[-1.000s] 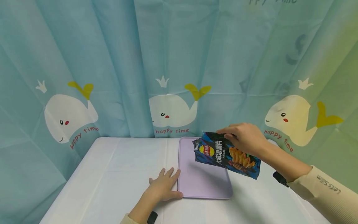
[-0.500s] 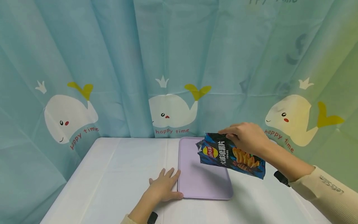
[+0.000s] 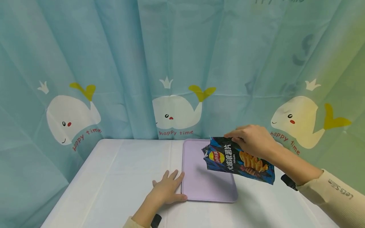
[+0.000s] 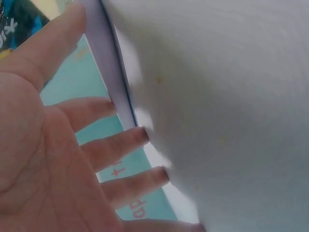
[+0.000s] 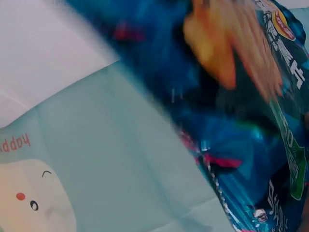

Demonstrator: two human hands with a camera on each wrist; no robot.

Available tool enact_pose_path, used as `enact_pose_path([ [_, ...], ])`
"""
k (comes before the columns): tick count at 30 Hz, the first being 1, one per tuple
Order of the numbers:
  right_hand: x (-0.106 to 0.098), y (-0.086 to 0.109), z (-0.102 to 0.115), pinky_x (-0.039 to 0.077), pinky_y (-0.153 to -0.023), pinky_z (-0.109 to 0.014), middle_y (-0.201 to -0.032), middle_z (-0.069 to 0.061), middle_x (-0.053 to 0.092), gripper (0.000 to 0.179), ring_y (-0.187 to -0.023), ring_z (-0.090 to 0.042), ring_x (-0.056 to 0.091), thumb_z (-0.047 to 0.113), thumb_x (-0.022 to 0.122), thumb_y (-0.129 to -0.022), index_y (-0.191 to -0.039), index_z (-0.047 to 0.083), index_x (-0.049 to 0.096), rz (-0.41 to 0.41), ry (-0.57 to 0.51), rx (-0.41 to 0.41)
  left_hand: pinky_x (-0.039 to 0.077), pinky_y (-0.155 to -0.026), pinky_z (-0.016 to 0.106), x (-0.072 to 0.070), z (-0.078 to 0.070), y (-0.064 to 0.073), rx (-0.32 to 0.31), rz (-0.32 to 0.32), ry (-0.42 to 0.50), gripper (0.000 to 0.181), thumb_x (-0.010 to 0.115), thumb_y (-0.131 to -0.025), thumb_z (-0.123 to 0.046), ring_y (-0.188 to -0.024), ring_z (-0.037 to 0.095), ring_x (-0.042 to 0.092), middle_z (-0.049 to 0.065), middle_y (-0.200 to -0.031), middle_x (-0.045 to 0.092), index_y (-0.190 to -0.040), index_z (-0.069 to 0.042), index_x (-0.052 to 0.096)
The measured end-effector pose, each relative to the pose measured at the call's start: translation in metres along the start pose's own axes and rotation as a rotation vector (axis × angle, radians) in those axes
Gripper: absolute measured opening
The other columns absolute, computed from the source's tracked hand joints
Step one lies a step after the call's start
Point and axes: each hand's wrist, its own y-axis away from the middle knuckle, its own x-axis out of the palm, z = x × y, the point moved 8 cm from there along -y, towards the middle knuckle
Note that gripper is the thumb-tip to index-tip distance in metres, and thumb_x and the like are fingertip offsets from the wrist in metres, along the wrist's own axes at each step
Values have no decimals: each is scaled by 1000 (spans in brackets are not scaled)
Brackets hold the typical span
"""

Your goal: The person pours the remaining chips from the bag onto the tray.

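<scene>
In the head view, my right hand [image 3: 253, 141] pinches the upper edge of a blue and black potato chip bag [image 3: 220, 160]. The bag hangs tilted above the right part of a lilac tray [image 3: 196, 185], its left end ragged with a silvery patch. In the right wrist view the bag [image 5: 227, 101] fills the upper right, blurred; little of the hand shows there. My left hand [image 3: 168, 189] has its fingers spread at the tray's left edge, the thumb by the near corner. The left wrist view shows this hand [image 4: 53, 140] along the tray's rim [image 4: 116, 82].
A white cloth covers the table [image 3: 122, 177] under the tray. Behind it hangs a blue-green curtain [image 3: 128, 79] printed with white whales. Dark wrist straps show at the left wrist [image 3: 155, 220] and the right wrist [image 3: 289, 182].
My right hand has drifted slightly to the right with the chip bag, which also sits a little lower. The left hand and the tray have stayed in place.
</scene>
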Motion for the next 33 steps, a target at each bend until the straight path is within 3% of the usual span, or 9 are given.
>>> enact_pose_path([
  [20, -2, 7, 2, 31, -41, -20, -87, 7, 74, 28, -48, 3, 38, 9, 72, -90, -109, 29, 79, -47, 53, -70, 24, -91, 89, -1, 0, 0, 17, -10, 1, 92, 75, -76, -61, -144, 50, 28, 13, -158, 39, -152, -20, 44],
  [33, -7, 9, 1, 32, -43, -20, -94, 5, 76, 28, -51, 3, 43, 8, 72, -90, -108, 28, 79, -67, 38, -67, 24, -92, 88, 0, 0, 0, 23, -7, -2, 93, 74, -77, -62, -145, 49, 27, 12, -159, 37, -153, -20, 41],
])
